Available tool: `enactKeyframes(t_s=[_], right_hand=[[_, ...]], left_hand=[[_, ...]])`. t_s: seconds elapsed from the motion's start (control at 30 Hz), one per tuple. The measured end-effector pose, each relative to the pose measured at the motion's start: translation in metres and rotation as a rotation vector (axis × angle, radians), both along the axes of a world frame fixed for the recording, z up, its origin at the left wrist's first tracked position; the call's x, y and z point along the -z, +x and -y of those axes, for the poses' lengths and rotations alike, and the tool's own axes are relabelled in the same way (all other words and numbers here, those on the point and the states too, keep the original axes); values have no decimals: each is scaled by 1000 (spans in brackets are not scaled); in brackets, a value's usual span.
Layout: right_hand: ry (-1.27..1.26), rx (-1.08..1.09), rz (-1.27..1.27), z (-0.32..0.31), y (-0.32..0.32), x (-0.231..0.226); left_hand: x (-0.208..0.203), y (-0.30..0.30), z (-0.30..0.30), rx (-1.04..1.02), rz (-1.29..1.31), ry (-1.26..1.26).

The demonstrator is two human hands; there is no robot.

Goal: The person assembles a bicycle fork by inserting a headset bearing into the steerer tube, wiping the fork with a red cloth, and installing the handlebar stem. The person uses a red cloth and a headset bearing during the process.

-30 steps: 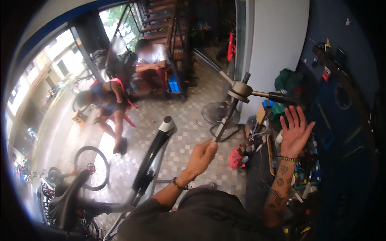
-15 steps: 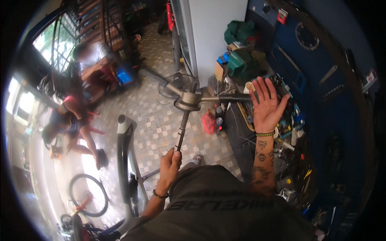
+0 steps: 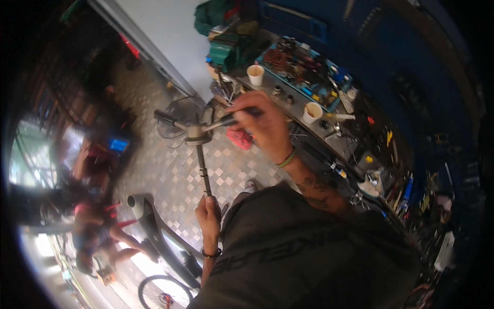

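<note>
A metal threaded-rod tool (image 3: 197, 135), like a headset press, stands nearly upright before me. Its round hub has two side handles with dark grips. My left hand (image 3: 208, 213) is closed around the lower end of its rod. At the tool's right-side handle is my right hand (image 3: 265, 126), smeared by motion, its fingers bent around the dark grip. A grey and black bicycle frame (image 3: 157, 224) lies close to my left hand, its open tube end facing up and away. The tool is apart from the frame.
The workbench (image 3: 329, 135) along the right carries two paper cups, a blue tray (image 3: 288, 82) of small parts and many loose tools. Beyond are a green vise (image 3: 226, 54), a pink bag (image 3: 240, 138) and a fan (image 3: 177, 110). People sit at left, near a bicycle wheel (image 3: 164, 293).
My view has swung right. My right hand went from open, palm up at the handle's end, to bent fingers on the grip. The handles have turned; my left hand still holds the rod.
</note>
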State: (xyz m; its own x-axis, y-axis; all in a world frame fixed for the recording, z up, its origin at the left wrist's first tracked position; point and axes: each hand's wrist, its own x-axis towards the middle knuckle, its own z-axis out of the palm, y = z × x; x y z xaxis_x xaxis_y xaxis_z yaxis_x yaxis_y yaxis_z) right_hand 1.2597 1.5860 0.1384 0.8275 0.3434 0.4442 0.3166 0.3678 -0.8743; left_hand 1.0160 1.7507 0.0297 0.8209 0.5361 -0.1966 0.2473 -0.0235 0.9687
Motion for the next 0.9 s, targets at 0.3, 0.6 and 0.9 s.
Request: enactKeyframes(t_s=[0.3,0.6,0.9], right_hand=[[-873,252,168,31,8,88],[-869,-33,-131,83,-59,233],[-747,114,-231,114,-55,178]], left_hand=[[-4,2,-13,75,22,-26],[8,11,-26,90,-43,60],[-2,11,-11,166,-62,-108]])
